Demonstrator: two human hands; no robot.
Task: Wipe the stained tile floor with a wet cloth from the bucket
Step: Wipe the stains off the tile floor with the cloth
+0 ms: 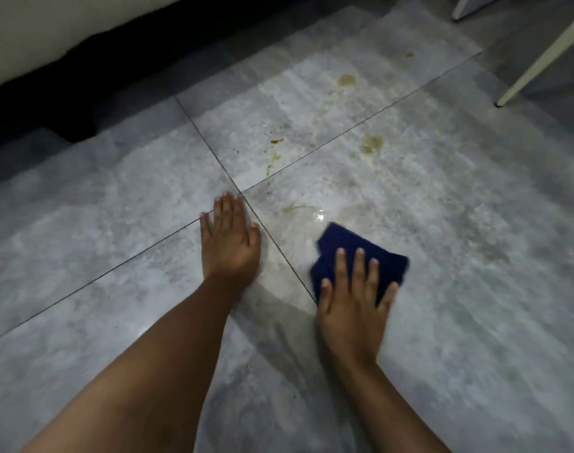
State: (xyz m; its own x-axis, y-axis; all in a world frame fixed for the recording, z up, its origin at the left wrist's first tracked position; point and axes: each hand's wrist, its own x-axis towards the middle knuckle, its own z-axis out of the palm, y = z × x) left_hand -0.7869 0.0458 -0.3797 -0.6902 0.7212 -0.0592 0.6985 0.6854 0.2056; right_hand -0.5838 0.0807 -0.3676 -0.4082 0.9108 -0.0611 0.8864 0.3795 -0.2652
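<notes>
Right hand [352,317] presses the folded blue cloth [360,256] flat, fingers spread, just short of the yellow-brown stains [370,144]. Left hand [228,238] lies open and empty on the tile floor [475,256], likely bracing.

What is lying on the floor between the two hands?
In the head view, only bare grey tile with a dark grout line separates the left hand from the right hand, which presses the blue cloth.

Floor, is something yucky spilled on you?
Yes. Yellow-brown stains spot the grey tile floor, spreading ahead of the blue cloth under the right hand. A shiny wet patch sits just beyond the cloth. The left hand rests flat beside it.
</notes>
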